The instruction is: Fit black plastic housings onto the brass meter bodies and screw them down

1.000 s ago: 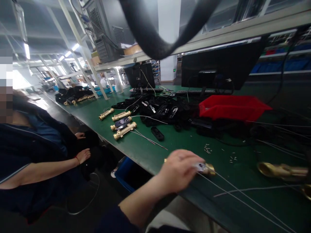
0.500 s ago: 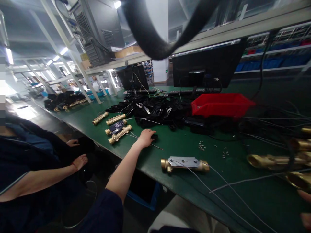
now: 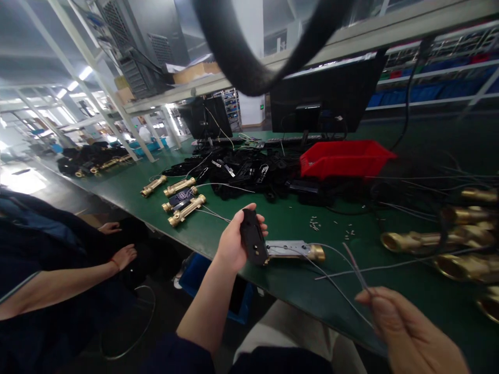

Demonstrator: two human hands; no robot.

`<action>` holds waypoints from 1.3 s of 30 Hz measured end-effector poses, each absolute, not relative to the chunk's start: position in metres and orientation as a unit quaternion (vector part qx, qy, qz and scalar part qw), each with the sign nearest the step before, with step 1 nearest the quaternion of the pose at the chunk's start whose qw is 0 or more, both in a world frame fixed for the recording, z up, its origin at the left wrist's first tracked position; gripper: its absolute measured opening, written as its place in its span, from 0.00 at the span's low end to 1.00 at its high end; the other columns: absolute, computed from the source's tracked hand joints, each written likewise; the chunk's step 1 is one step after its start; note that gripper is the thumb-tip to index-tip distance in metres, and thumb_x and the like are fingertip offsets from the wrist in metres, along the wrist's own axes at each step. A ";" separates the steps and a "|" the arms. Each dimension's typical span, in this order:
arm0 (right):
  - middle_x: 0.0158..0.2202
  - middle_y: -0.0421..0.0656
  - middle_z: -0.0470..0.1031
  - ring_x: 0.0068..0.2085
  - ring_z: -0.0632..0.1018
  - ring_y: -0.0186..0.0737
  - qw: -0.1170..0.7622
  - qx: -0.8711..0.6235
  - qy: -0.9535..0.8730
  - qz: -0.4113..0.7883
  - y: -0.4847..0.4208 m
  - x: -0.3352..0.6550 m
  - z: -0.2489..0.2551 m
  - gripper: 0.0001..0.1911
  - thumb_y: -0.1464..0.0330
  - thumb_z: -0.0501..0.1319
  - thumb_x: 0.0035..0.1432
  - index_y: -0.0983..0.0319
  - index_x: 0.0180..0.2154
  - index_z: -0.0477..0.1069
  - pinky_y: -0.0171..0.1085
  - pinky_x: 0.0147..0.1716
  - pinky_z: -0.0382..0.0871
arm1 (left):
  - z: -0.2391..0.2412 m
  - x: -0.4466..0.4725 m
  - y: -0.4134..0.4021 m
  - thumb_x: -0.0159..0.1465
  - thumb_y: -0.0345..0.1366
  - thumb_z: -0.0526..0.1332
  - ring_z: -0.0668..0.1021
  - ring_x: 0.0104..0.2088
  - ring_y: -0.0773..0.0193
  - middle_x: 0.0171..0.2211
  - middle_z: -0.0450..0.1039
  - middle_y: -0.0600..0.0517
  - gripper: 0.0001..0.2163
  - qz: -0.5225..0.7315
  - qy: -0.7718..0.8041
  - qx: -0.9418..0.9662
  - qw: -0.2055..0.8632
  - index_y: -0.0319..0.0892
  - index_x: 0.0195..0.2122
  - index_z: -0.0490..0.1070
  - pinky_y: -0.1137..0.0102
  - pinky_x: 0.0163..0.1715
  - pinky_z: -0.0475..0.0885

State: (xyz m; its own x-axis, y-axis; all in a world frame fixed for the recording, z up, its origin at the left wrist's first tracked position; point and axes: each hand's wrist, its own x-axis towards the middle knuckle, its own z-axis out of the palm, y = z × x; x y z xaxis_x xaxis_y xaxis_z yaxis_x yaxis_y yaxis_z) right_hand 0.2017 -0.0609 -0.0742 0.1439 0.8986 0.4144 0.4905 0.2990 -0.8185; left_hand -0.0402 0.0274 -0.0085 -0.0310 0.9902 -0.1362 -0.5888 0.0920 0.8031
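My left hand (image 3: 231,244) is wrapped round a long black plastic housing (image 3: 253,236) with small holes, held tilted above the bench. Just behind and to the right of it lies a brass pipe fitting (image 3: 317,253) carrying a flat silver plate (image 3: 286,248); the housing hides its left end. Thin grey wires trail from the plate across the green bench. At lower right, my right hand (image 3: 409,327) pinches a thin wire (image 3: 356,267) between thumb and finger, its end pointing up and away.
Several brass fittings lie at left (image 3: 187,210) and right (image 3: 413,241). Small screws (image 3: 314,224) are scattered behind the plate. A red bin (image 3: 346,158) and a heap of black parts (image 3: 245,174) stand farther back. A co-worker (image 3: 66,291) sits at left.
My left hand has picked up the black housing from the bench and brought it nearer, turned up, beside the plated fitting. My right hand has come into view holding a wire.
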 end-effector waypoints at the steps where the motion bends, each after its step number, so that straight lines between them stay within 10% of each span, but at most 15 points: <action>1: 0.24 0.42 0.72 0.22 0.73 0.37 0.510 -0.532 -0.640 0.215 -0.062 0.190 -0.069 0.17 0.55 0.54 0.61 0.57 0.29 0.73 0.30 0.22 0.69 | -0.008 -0.035 0.024 0.65 0.39 0.51 0.76 0.29 0.67 0.30 0.73 0.51 0.14 0.619 0.361 0.269 0.644 0.39 0.48 0.67 0.70 0.33 0.74; 7: 0.44 0.49 0.74 0.25 0.74 0.35 0.476 -0.433 -0.650 0.404 -0.060 0.145 -0.053 0.21 0.55 0.53 0.62 0.61 0.28 0.75 0.30 0.17 0.66 | -0.008 -0.004 -0.002 0.63 0.39 0.57 0.77 0.35 0.64 0.35 0.73 0.50 0.14 0.602 0.318 0.311 0.663 0.40 0.48 0.66 0.67 0.39 0.73; 12: 0.29 0.43 0.71 0.19 0.67 0.30 0.507 -0.418 -0.598 0.459 -0.063 0.139 -0.045 0.21 0.53 0.55 0.60 0.62 0.27 0.73 0.29 0.16 0.62 | -0.026 0.009 -0.016 0.63 0.47 0.55 0.75 0.44 0.58 0.46 0.72 0.44 0.22 0.562 0.330 0.422 0.630 0.40 0.55 0.62 0.61 0.47 0.71; 17: 0.25 0.40 0.68 0.20 0.65 0.31 0.529 -0.455 -0.595 0.398 -0.062 0.153 -0.047 0.23 0.52 0.54 0.61 0.62 0.26 0.72 0.29 0.21 0.64 | -0.036 -0.010 -0.018 0.62 0.34 0.56 0.52 0.65 0.51 0.66 0.48 0.47 0.28 0.504 0.368 0.716 0.314 0.47 0.63 0.50 0.53 0.62 0.51; 20: 0.24 0.40 0.67 0.25 0.69 0.34 0.504 -0.449 -0.626 0.390 -0.060 0.164 -0.050 0.25 0.51 0.52 0.62 0.62 0.25 0.71 0.30 0.27 0.67 | -0.027 -0.022 -0.016 0.58 0.28 0.59 0.52 0.65 0.50 0.62 0.57 0.48 0.28 0.308 0.322 0.865 0.232 0.51 0.60 0.58 0.49 0.63 0.45; 26: 0.18 0.38 0.63 0.17 0.62 0.30 0.492 -0.454 -0.580 0.464 -0.056 0.181 -0.050 0.27 0.47 0.52 0.59 0.63 0.29 0.72 0.28 0.15 0.56 | -0.023 -0.016 -0.014 0.60 0.33 0.62 0.69 0.54 0.53 0.53 0.69 0.47 0.22 0.248 0.353 0.846 0.312 0.52 0.56 0.65 0.53 0.58 0.58; 31: 0.18 0.40 0.66 0.19 0.68 0.34 0.619 -0.553 -0.510 0.226 -0.065 0.196 -0.040 0.20 0.53 0.57 0.59 0.63 0.31 0.77 0.30 0.18 0.63 | -0.034 -0.001 -0.023 0.63 0.48 0.56 0.74 0.44 0.55 0.50 0.70 0.43 0.21 0.422 0.383 0.690 0.447 0.45 0.56 0.65 0.61 0.47 0.69; 39: 0.18 0.39 0.64 0.19 0.66 0.31 0.543 -0.545 -0.631 0.103 -0.078 0.179 -0.033 0.18 0.65 0.54 0.63 0.62 0.25 0.75 0.30 0.18 0.58 | -0.033 0.013 -0.035 0.62 0.54 0.55 0.72 0.26 0.67 0.28 0.72 0.49 0.23 0.486 0.381 0.416 0.668 0.37 0.43 0.71 0.74 0.28 0.69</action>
